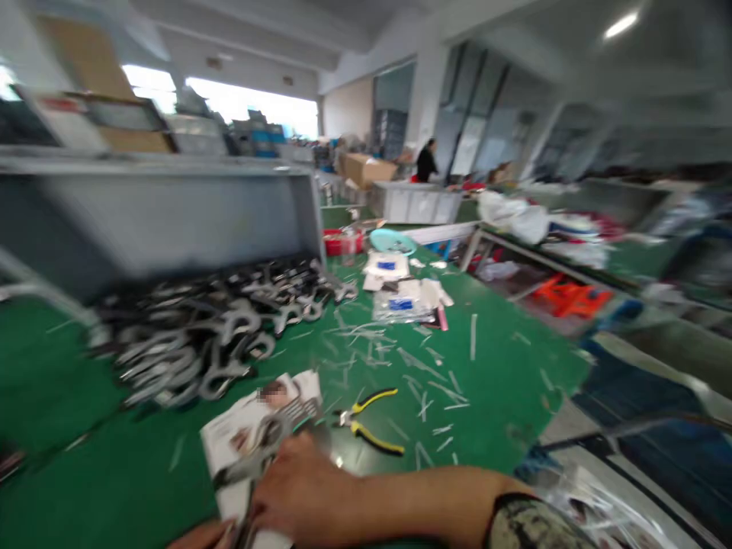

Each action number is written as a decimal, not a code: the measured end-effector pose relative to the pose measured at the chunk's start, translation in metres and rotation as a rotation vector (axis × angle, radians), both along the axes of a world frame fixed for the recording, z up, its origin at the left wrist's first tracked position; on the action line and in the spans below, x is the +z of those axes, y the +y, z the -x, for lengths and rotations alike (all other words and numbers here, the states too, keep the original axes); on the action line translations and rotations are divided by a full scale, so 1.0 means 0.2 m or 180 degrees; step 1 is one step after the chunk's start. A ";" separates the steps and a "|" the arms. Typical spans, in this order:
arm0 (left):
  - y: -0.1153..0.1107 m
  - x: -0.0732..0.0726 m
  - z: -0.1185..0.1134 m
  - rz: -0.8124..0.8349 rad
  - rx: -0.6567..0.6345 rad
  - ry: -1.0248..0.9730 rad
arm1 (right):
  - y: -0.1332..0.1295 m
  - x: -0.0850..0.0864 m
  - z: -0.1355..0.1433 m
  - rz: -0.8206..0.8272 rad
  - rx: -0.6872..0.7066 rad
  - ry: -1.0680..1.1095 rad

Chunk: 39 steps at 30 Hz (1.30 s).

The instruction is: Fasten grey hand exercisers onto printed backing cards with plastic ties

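Observation:
My right hand (309, 488) reaches in from the right, its fingers closed around a grey and black ring-ended tool (268, 438). That tool lies over a white printed card (220, 435) with small pictures on it. At the bottom edge, only part of my left hand (206, 536) shows; its fingers press together near the tool's lower end, and what they hold is blurred. A pair of diagonal cutters (369, 423) with yellow and black handles lies spread just beyond my right hand. Left of the card is a heap of similar grey and black tools (229, 328).
Cut white strips (423, 374) litter the green table (497, 335). Clear packets (403, 301), a turquoise dish (393, 242) and a red container (343, 242) stand farther back. A grey metal shelf (188, 221) rises behind the heap. One person (426, 162) is in the background.

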<state>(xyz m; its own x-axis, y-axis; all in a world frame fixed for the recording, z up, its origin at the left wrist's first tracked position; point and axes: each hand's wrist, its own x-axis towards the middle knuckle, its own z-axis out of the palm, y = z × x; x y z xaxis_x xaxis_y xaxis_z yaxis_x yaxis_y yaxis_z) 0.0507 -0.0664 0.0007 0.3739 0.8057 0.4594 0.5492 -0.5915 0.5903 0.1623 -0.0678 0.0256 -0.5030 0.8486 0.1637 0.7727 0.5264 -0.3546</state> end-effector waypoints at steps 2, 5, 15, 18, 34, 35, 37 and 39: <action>-0.07 -0.03 0.21 0.0317 0.0525 0.0120 | 0.01 -0.05 0.01 -0.0074 0.0036 0.0094; -0.14 -0.06 0.41 0.0956 0.0989 -0.0341 | 0.05 -0.13 0.00 0.0121 0.0392 0.0578; -0.11 -0.05 0.46 0.1539 0.0602 -0.1088 | 0.08 -0.14 0.01 0.0282 0.0705 0.0733; -0.11 -0.06 0.47 0.1577 0.0469 -0.1020 | 0.09 -0.13 0.01 0.0273 0.0713 0.0722; -0.13 0.12 0.43 0.0172 0.0296 0.1712 | 0.09 -0.14 0.06 0.0256 0.0730 0.0808; -0.13 0.13 0.43 0.0168 0.0351 0.1618 | 0.09 -0.15 0.05 0.0226 0.0715 0.0845; -0.14 0.12 0.42 0.0269 0.0436 0.1290 | 0.08 -0.17 0.03 0.0207 0.0656 0.0938; -0.16 0.08 0.42 0.0475 0.0439 0.0928 | 0.07 -0.19 0.01 0.0213 0.0554 0.1081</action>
<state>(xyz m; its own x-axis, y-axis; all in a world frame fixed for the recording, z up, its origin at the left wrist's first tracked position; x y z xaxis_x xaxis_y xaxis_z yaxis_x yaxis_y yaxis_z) -0.0336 -0.0981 0.0169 0.3550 0.9079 0.2227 0.7761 -0.4191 0.4712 0.1600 -0.0532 -0.0131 -0.5671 0.7699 0.2928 0.5066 0.6063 -0.6129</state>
